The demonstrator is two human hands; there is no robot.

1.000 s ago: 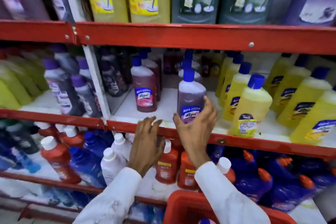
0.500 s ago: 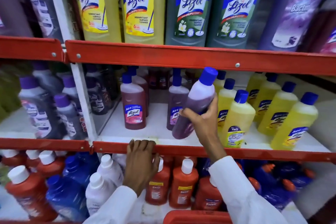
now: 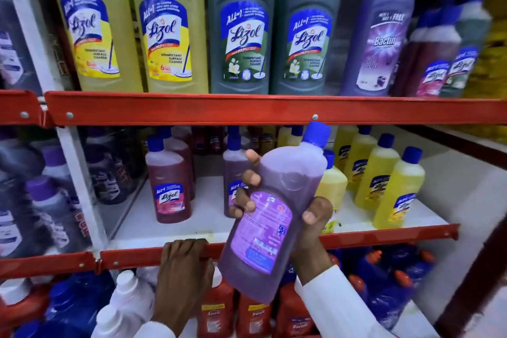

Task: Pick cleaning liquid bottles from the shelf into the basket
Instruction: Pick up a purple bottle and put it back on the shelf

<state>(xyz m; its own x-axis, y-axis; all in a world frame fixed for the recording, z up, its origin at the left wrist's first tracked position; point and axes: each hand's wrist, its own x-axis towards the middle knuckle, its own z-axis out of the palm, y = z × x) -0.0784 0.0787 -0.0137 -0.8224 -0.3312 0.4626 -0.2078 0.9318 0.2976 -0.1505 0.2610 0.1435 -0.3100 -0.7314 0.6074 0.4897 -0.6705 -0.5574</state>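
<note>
In the lower centre of the frame the right hand (image 3: 307,217) has a purple bottle (image 3: 270,214) in its grasp, the fingers (image 3: 251,177) wrapped round the left side of the body and the thumb pressed on the right edge beside the back label; the bottle is clear of the shelf, tilted with its blue cap (image 3: 316,133) up and to the right, just under the upper red shelf rail (image 3: 247,108). The left hand (image 3: 185,263) is clenched over the front lip of the middle shelf (image 3: 131,255), lower left of centre, steadying the body. The basket does not show in this view, so it probably sits below the frame edge. To finish well, I would bring the bottle down and toward the body, base first, keeping the cap away from the rail and the base off the orange-red bottles (image 3: 216,310) at the bottom. The plastic looks smooth, so the grip should stay firm until the bottle rests in the basket.
</note>
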